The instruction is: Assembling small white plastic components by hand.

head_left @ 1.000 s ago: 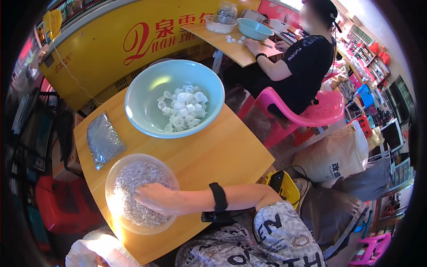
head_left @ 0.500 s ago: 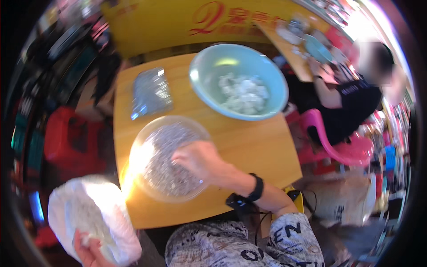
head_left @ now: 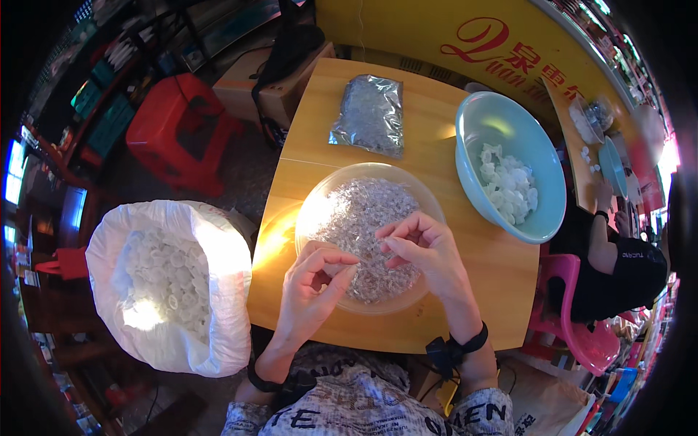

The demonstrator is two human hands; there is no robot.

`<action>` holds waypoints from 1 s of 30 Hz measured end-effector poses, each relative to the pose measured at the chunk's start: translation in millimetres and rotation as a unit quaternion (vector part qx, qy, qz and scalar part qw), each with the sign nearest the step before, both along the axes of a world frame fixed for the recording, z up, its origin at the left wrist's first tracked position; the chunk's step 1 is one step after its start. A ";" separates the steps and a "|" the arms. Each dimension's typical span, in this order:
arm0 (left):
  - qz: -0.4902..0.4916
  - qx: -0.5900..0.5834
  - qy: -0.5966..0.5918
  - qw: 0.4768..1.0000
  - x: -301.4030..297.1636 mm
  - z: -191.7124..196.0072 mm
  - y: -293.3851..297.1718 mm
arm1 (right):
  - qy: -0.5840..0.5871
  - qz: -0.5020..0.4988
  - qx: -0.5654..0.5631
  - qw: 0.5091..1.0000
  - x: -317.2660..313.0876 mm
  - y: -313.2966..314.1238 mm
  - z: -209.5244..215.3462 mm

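Note:
Both my hands are raised over a round translucent bowl [head_left: 320, 190] filled with small clear plastic pieces [head_left: 363, 211]. My left hand [head_left: 318, 282] is at the bowl's near left rim, thumb and forefinger pinched together. Facing it, my right hand [head_left: 423, 251] hovers above the pieces with its fingertips also pinched. Whatever sits between the fingers of either hand is too small to make out. To the left, a white woven sack [head_left: 231, 283] stands open, full of whitish translucent plastic parts [head_left: 167, 280].
A light-blue basin [head_left: 472, 185] with white parts [head_left: 507, 185] stands at the table's right. A clear bag of small pieces [head_left: 369, 116] lies at the back of the wooden table [head_left: 429, 123]. A red stool [head_left: 171, 131] is at left; a person [head_left: 607, 265] sits on a pink chair [head_left: 567, 320] at right.
My left hand has come out of the sack to the bowl. My right hand has lifted off the clear pieces and turned toward it. The view has swung left.

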State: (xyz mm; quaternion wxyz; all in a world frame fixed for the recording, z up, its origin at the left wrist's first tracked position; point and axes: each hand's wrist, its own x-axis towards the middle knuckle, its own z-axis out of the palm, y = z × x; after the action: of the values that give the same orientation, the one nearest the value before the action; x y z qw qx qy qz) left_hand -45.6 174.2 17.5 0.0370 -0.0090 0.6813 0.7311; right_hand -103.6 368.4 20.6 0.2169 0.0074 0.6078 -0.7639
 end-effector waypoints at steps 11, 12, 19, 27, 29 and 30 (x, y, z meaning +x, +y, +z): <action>0.027 0.019 -0.009 0.999 -18.3 -8.8 -4.9 | 0.020 0.011 0.014 1.000 -2.3 -32.4 6.5; 0.029 0.011 -0.002 1.000 -19.6 -8.8 -6.5 | 0.020 0.014 0.014 1.000 -3.4 -35.2 9.8; 0.036 0.091 -0.062 0.993 -18.3 -10.3 -18.8 | 0.058 0.026 0.041 0.997 -3.7 -44.6 11.0; 0.038 0.091 -0.050 0.994 -16.3 -10.4 -21.4 | 0.156 0.059 0.158 0.973 0.8 -52.6 15.5; 0.040 0.088 -0.040 0.994 -16.6 -12.5 -21.9 | 0.158 0.081 0.163 0.970 0.4 -53.3 18.2; 0.038 0.096 -0.035 0.994 -15.9 -13.4 -22.0 | 0.157 0.081 0.162 0.971 1.9 -52.9 18.5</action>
State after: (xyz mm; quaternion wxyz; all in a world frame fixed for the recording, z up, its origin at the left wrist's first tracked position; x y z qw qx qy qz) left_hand -61.5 152.2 4.0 0.0339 -0.0566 0.6056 0.7930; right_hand -101.7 315.5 39.1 0.1753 -0.1270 0.7483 -0.6270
